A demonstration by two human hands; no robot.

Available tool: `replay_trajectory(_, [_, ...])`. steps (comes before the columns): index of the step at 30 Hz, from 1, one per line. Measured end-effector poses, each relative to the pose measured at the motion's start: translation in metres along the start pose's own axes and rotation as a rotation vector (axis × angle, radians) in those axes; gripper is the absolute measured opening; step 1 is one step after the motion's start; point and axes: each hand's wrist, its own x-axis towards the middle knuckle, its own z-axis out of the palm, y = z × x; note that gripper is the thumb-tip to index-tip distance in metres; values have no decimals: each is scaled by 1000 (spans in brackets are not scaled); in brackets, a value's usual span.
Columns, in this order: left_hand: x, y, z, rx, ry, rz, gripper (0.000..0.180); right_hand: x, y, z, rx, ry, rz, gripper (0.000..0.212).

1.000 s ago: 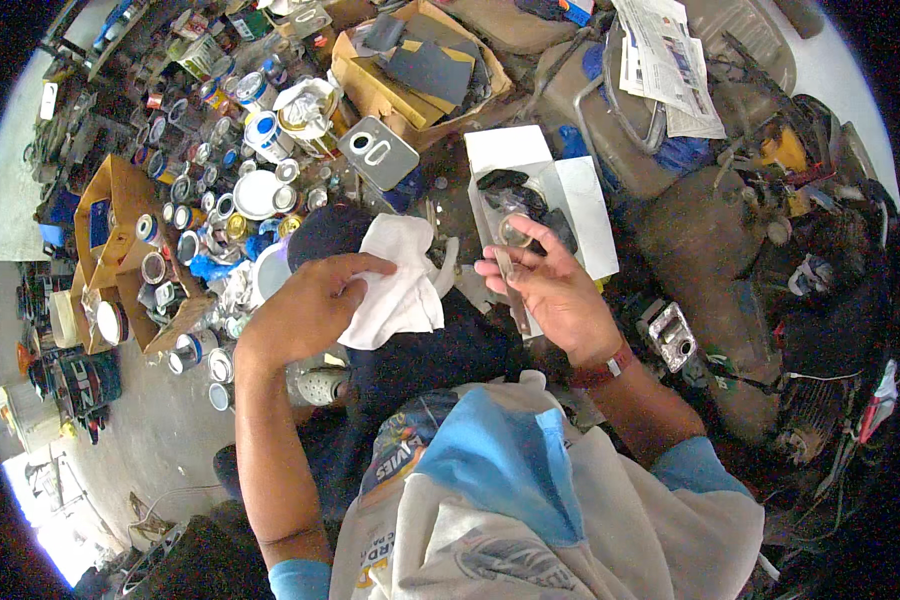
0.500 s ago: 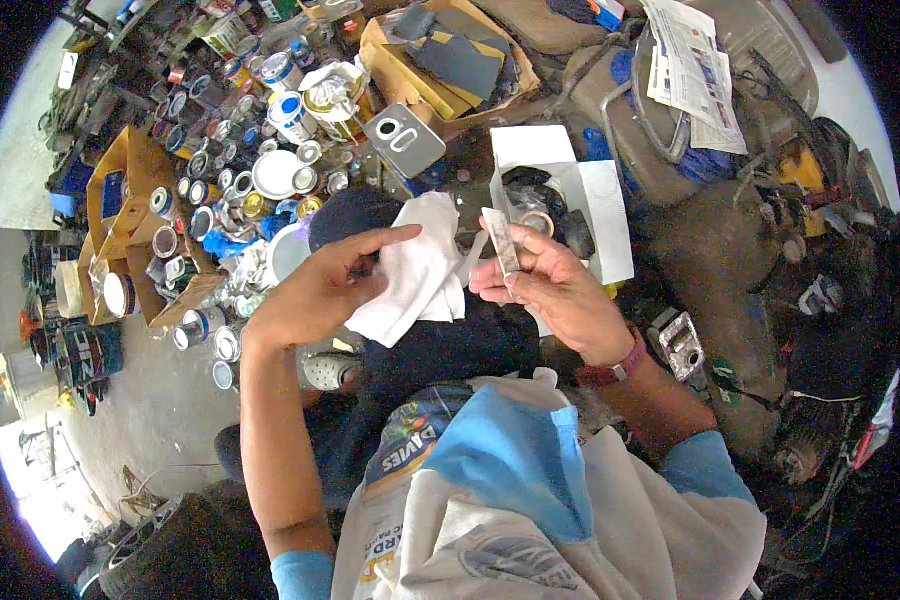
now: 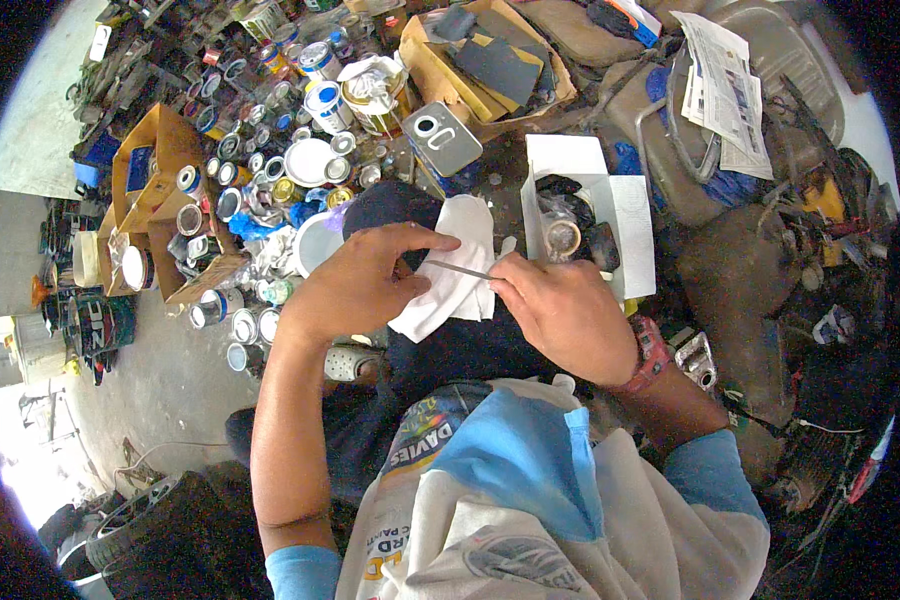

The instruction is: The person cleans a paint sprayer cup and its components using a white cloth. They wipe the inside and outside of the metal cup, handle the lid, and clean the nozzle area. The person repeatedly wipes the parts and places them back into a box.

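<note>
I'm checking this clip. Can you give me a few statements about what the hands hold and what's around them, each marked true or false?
1. The right hand holds a thin flat tool. True.
2. The white box stands open. True.
3. The white cloth lies inside the white box. False: it is at the left hand.
4. The reddish wristband is worn just behind the left hand. False: it is just behind the right hand.
5. Newspaper sheets lie toward the upper right of the view. True.
</note>
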Motion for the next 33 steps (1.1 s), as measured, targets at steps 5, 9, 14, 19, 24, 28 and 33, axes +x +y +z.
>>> replay_trajectory(5, [2, 7, 4, 77, 16, 71, 48, -2, -3, 5, -108, -12, -20, 13])
replay_trajectory(9, [6, 13, 16, 170, 92, 137, 47, 5, -9, 8, -193, -42, -48, 11])
replay_trajectory(14, [12, 22, 26, 139, 143, 203, 40, 18, -9, 8, -265, -60, -103, 32])
replay_trajectory(19, [18, 26, 29, 134, 165, 190, 37, 9, -1, 1, -192, -131, -55, 29])
replay_trajectory(24, [29, 32, 29, 76, 149, 215, 37, 7, 7, 8, -202, -105, -82, 30])
replay_trajectory(28, [41, 45, 32, 0, 79, 242, 36, -11, 18, 10, -241, -136, 71, 22])
replay_trajectory(33, [61, 57, 42, 14, 37, 317, 39, -29, 38, 22, -168, 60, 111, 12])
